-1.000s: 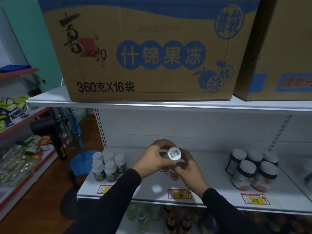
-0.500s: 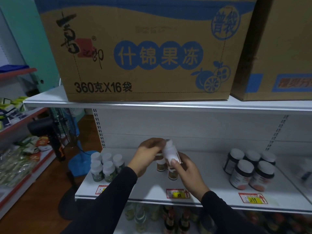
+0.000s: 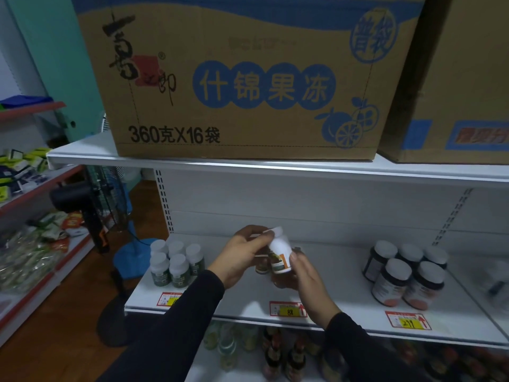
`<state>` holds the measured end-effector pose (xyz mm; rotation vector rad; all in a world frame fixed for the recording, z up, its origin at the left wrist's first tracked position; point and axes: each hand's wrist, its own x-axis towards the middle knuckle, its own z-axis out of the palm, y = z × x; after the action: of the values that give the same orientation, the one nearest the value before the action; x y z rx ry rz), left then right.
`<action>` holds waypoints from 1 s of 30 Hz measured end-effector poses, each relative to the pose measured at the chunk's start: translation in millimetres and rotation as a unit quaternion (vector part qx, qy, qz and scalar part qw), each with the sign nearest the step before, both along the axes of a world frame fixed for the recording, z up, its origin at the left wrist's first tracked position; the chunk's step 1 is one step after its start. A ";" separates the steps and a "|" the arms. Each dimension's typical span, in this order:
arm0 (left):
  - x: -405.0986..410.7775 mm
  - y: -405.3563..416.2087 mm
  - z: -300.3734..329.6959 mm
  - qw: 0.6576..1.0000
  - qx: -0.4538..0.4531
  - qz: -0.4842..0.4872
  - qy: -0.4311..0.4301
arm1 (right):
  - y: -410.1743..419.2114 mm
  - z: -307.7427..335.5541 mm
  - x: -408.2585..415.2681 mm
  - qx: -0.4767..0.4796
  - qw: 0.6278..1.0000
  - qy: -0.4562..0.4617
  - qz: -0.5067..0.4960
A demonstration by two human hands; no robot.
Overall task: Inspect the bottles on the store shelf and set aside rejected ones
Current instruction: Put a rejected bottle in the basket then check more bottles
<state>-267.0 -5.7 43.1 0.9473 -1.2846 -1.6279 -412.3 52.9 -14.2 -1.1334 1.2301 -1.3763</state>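
A small white bottle (image 3: 280, 250) with an orange and green label is held tilted above the middle of the white shelf (image 3: 344, 296). My left hand (image 3: 242, 255) grips its upper end near the cap. My right hand (image 3: 305, 274) holds its lower end from the right. Behind the hands, more small bottles (image 3: 261, 267) of the same kind stand on the shelf, mostly hidden.
Several green-labelled white-capped bottles (image 3: 176, 263) stand at the shelf's left. Several dark jars with white lids (image 3: 405, 274) stand at the right. Large cardboard boxes (image 3: 242, 78) sit on the shelf above. Bottles fill the shelf below (image 3: 275, 357). A fan (image 3: 104, 205) stands left.
The bottle has turned in my hands from showing its white end toward me to showing its side label. Both hands stayed over the shelf's middle.
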 end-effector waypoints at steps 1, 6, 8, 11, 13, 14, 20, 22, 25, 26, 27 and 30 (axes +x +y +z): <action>-0.1 1.1 -0.9 1.000 0.003 0.005 0.007 | 1.4 -1.0 -0.5 -0.005 1.000 0.002 -0.001; -7.1 4.3 -7.1 1.000 0.013 0.015 0.021 | 9.1 -4.5 -9.1 -0.029 0.999 0.046 0.001; -11.9 5.3 -7.1 1.000 0.022 0.008 0.016 | 11.7 -3.2 -12.5 -0.026 0.999 0.027 -0.005; -17.3 6.3 -5.5 0.999 0.038 -0.011 0.014 | 16.2 -0.9 -17.0 -0.017 1.000 -0.002 -0.017; -20.1 7.8 -4.4 0.999 0.045 -0.014 0.016 | 18.5 -0.4 -19.2 -0.016 1.000 -0.002 -0.018; -21.8 8.6 -4.3 0.999 0.046 -0.013 0.015 | 19.2 -0.7 -20.1 -0.015 1.000 -0.002 -0.019; -31.1 15.1 -4.0 1.000 0.006 -0.023 -0.020 | 22.6 -4.4 -28.9 -0.023 0.999 0.018 -0.021; -36.4 17.4 -3.2 0.999 -0.015 -0.031 -0.041 | 26.0 -7.6 -34.0 -0.029 0.999 0.037 -0.025; -47.3 21.5 -2.7 0.997 -0.035 -0.053 -0.049 | 37.3 -9.7 -44.3 -0.031 0.997 0.062 -0.044; -50.6 21.6 -3.9 0.996 -0.040 -0.063 -0.047 | 41.9 -9.1 -47.9 -0.032 0.995 0.072 -0.055; -55.3 22.4 -5.0 0.994 -0.046 -0.080 -0.050 | 49.0 -8.2 -52.0 -0.033 0.993 0.085 -0.072; -68.6 27.2 -5.6 0.989 -0.082 -0.113 -0.056 | 71.9 3.0 -63.3 -0.041 0.980 0.149 -0.125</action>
<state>-335.5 21.5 37.5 0.8258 -1.6271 -1.6259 -475.6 124.7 -11.2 -1.3113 1.5863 -1.4918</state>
